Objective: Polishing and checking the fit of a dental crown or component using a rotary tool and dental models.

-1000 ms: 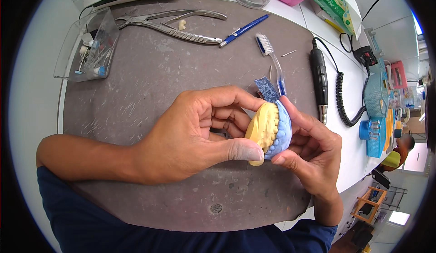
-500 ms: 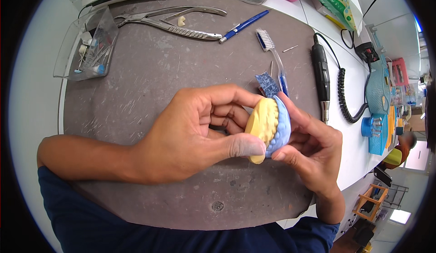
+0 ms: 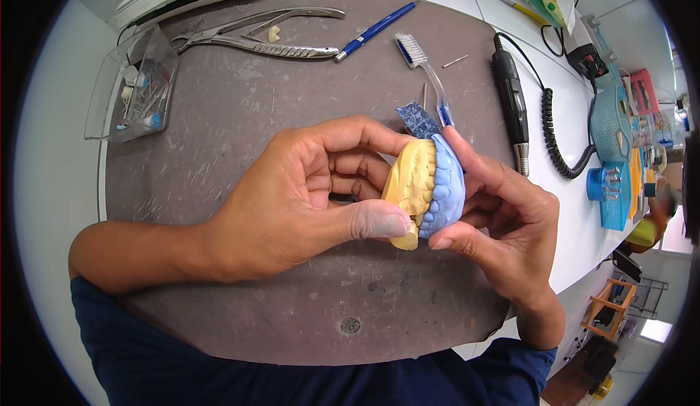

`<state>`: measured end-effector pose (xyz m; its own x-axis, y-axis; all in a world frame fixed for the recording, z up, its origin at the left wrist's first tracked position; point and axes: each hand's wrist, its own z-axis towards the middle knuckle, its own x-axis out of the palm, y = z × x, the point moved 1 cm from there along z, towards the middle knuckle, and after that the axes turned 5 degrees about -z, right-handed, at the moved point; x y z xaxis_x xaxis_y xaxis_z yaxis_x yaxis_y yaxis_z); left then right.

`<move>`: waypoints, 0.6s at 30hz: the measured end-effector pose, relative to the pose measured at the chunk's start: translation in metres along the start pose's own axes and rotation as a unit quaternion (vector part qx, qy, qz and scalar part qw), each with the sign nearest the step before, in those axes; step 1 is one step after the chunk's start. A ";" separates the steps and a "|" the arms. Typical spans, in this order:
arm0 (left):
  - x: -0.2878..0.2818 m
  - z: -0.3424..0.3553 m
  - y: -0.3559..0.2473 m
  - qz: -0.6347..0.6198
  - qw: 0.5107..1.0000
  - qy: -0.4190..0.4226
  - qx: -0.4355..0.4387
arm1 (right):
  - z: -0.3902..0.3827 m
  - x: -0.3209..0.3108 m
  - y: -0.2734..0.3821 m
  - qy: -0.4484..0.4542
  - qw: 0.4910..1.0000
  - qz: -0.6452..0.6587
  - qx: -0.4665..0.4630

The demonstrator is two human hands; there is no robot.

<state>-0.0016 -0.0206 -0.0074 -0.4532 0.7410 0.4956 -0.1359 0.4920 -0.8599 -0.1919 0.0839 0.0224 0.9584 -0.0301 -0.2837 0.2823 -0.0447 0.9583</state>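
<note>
My left hand (image 3: 306, 187) grips a yellow dental cast (image 3: 410, 180), thumb on its near end and index finger on its far end. Against the cast's teeth sits a blue dental cast (image 3: 446, 187), pinched by my right hand (image 3: 510, 220) between thumb and index finger. Both rows of teeth meet along a line between the two casts, which I hold above the brown work mat. Just beyond them lie a scrap of blue sandpaper (image 3: 418, 121) and a clear toothbrush (image 3: 442, 99) with white and blue bristles.
Metal pliers (image 3: 284, 50), a small cream tooth-like piece (image 3: 274, 34) and a blue pen (image 3: 375, 31) lie at the far side. A clear bin (image 3: 166, 110) of small tools stands left. A black handpiece (image 3: 510, 99) with coiled cord and a blue basket (image 3: 616, 194) are on the right.
The joined casts have turned in my hands, so more of the yellow cast's tooth side and the blue cast's outer face show. The whole view has shifted slightly.
</note>
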 end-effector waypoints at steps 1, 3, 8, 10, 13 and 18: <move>0.000 0.000 0.001 0.015 1.000 0.004 0.008 | 0.000 -0.001 0.000 0.006 1.000 0.012 0.006; 0.001 0.000 0.001 0.025 0.999 0.011 0.020 | 0.001 -0.002 0.000 0.017 1.000 0.024 0.008; 0.001 -0.001 0.001 0.021 1.000 0.001 0.013 | 0.000 0.001 0.001 -0.008 0.999 -0.024 -0.024; 0.001 -0.001 0.002 0.032 0.999 0.001 0.027 | -0.001 0.002 0.001 -0.012 1.000 -0.007 -0.005; 0.000 0.000 0.002 0.040 0.999 0.013 0.023 | -0.001 0.001 0.001 -0.004 1.000 0.005 0.001; 0.001 -0.001 0.002 0.046 0.999 0.012 0.026 | 0.000 -0.002 -0.001 0.026 1.000 0.006 -0.015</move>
<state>-0.0010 -0.0185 -0.0089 -0.4449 0.7926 0.4168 -0.1402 0.3980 -0.9066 -0.1937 0.0842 0.0218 0.9626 0.0205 -0.2700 0.2704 -0.0140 0.9627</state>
